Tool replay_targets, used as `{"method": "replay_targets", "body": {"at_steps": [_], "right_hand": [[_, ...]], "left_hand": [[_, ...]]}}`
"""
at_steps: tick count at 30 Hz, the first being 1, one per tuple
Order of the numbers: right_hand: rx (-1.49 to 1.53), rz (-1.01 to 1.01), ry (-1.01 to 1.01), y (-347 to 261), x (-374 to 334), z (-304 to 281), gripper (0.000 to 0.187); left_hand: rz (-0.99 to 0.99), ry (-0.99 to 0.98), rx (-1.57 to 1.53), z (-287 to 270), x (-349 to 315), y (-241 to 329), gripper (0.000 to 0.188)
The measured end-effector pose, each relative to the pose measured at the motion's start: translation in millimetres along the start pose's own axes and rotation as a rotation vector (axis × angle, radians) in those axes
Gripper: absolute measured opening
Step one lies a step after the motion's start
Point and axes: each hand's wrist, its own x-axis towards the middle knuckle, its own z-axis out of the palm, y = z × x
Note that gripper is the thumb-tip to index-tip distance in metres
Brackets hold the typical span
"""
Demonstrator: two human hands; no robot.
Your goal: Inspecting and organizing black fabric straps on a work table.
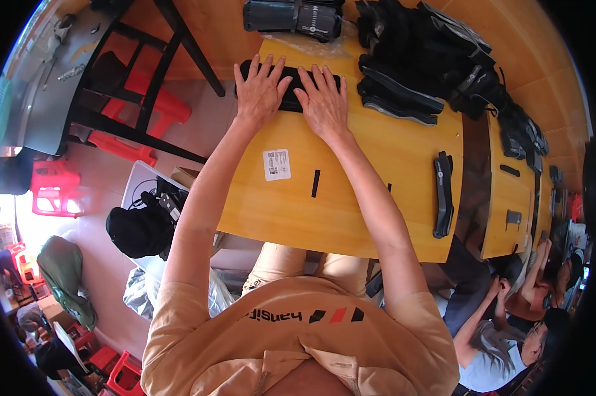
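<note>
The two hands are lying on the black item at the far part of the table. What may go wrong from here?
The black item reaches the left edge of the table, so it might slip if the left hand and right hand press unevenly. The white label might be shifted if a hand sweeps back across it.

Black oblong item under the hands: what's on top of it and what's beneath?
The left hand and right hand rest on the black oblong item. Yellow table shows along its near side; its underside and the parts under the hands are covered.
</note>
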Motion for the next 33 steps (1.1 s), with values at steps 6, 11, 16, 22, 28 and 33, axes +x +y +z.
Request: {"method": "replay_targets", "body": {"at_steps": [6,11,16,22,28,33], "right_hand": [[0.102,0.061,0.07,-2,-8,-23,0.047],[0.083,0.201,0.171,25,-82,-115,0.039],[-0.305,0.581,0.074,126,-201,-185,0.062],[-0.273,0.741,-0.117,155,-261,-205,0.068],[0.913,1.02,0.033,127,-248,-234,0.031],[1.662,0.905,-0.14,51,-230,-244,0.035]], "left_hand": [[-0.015,-0.07,0.122,4,7,-6,0.048],[-0.044,0.045,0.025,-28,9,0,0.052],[-0.075,0.268,-0.407,-99,-21,19,0.04],[-0.296,0.018,-1.026,-128,-130,74,0.026],[-0.6,-0.367,-1.577,-124,-219,118,0.031],[-0.599,-0.537,-1.693,-163,-207,151,0.041]]}}
